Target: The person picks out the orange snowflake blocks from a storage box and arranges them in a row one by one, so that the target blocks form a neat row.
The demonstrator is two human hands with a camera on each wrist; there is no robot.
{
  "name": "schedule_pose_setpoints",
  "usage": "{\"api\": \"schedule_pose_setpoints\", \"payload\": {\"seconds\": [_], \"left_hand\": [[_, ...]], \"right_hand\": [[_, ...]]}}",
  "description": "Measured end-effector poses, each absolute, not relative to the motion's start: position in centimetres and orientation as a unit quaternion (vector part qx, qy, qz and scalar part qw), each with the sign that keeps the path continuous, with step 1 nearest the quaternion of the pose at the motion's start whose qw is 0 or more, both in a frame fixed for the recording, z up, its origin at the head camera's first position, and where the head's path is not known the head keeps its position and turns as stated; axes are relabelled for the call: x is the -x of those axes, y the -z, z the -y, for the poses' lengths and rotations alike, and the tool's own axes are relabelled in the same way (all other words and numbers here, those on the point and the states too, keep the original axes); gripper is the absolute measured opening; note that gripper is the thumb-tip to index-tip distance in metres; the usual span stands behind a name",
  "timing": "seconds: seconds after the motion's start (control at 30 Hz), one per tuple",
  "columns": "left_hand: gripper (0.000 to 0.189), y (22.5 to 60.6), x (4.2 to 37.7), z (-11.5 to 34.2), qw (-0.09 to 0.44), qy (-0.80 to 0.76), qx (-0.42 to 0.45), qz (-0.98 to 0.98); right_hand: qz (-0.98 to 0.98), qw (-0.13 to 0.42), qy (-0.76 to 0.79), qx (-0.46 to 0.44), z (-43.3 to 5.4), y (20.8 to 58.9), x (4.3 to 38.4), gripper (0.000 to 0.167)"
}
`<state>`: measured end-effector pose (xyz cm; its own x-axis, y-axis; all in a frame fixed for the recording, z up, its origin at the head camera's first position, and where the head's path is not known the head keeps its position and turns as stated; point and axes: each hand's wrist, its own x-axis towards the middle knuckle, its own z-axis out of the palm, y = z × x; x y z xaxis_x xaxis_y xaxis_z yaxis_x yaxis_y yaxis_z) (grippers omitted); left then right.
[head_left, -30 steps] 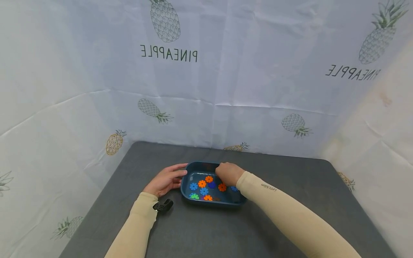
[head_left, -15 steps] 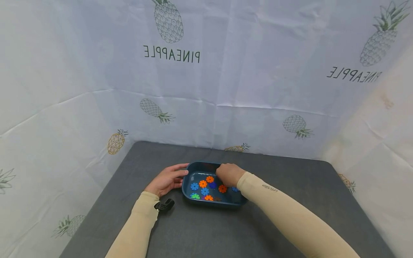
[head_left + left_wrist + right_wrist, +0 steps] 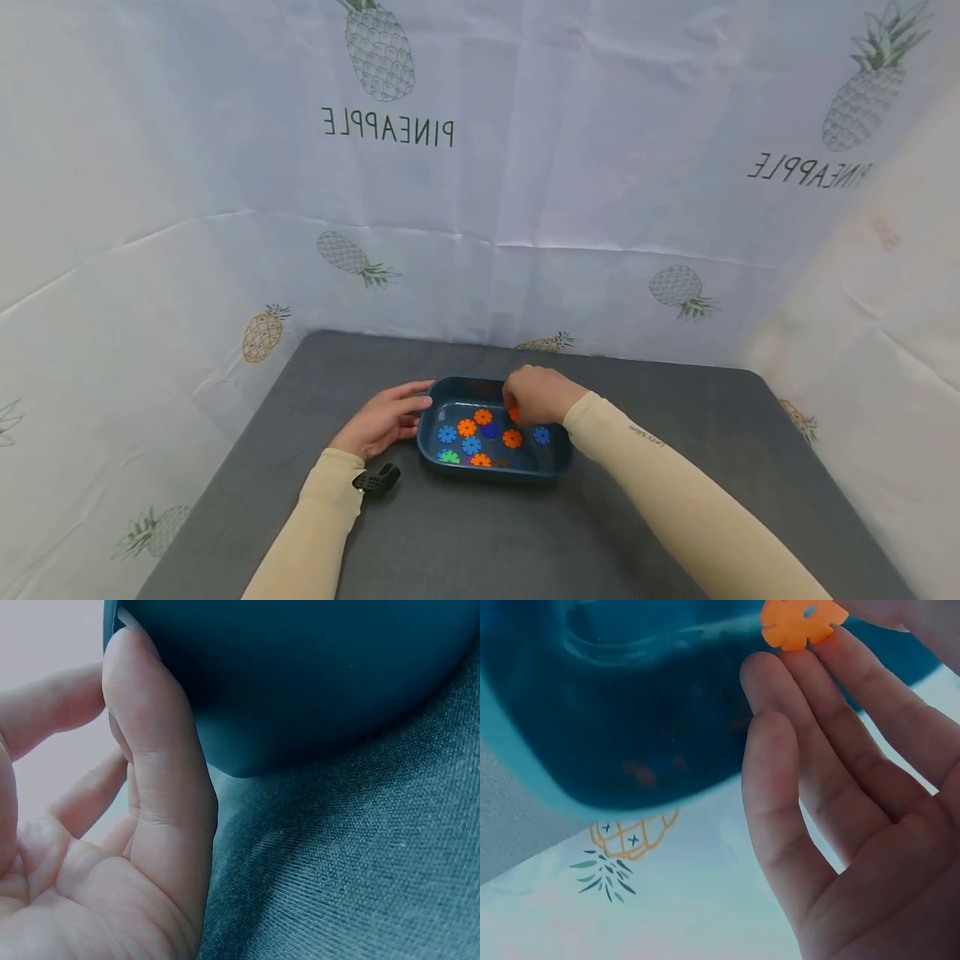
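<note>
A dark blue rectangular tray (image 3: pixel 491 476) stands on the table, holding several notched plastic discs. My left hand (image 3: pixel 381 420) rests against the tray's left end; in the left wrist view its thumb (image 3: pixel 150 727) touches the tray wall and the fingers lie loosely extended. Over the right part of the tray, my right hand (image 3: pixel 542 395) pinches an orange notched disc (image 3: pixel 799 624) between thumb and forefinger. Its other fingers are extended. Below it lie another orange disc (image 3: pixel 512 438) and a blue disc (image 3: pixel 542 435).
More discs lie toward the tray's left side, among them a green disc (image 3: pixel 448 457) and a dark blue disc (image 3: pixel 490 430). A dark grey table (image 3: pixel 480 533) carries the tray. White pineapple-print cloth (image 3: pixel 480 192) hangs behind and beside it. A black strap (image 3: pixel 377 480) circles the left wrist.
My right hand has risen slightly from the tray floor, and an orange disc now shows in its fingers. The blue disc beneath is more exposed. My left hand stays at the tray's end.
</note>
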<state>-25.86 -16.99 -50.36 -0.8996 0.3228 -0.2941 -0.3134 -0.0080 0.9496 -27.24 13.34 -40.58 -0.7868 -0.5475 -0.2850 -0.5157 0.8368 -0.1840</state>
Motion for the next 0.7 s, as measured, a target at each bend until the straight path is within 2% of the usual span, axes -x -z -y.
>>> {"api": "schedule_pose_setpoints", "payload": {"seconds": [0.33,0.7], "left_hand": [[0.065,50.4,25.8,17.0,0.223,-0.709,0.001,-0.669],[0.067,50.5,25.7,16.9,0.224,-0.709,-0.001,-0.669]], "right_hand": [[-0.945,0.161,0.106,0.266,-14.5,39.5,26.9,0.024],[-0.931,0.150,0.216,0.255,-17.6,39.9,27.0,0.027]]}}
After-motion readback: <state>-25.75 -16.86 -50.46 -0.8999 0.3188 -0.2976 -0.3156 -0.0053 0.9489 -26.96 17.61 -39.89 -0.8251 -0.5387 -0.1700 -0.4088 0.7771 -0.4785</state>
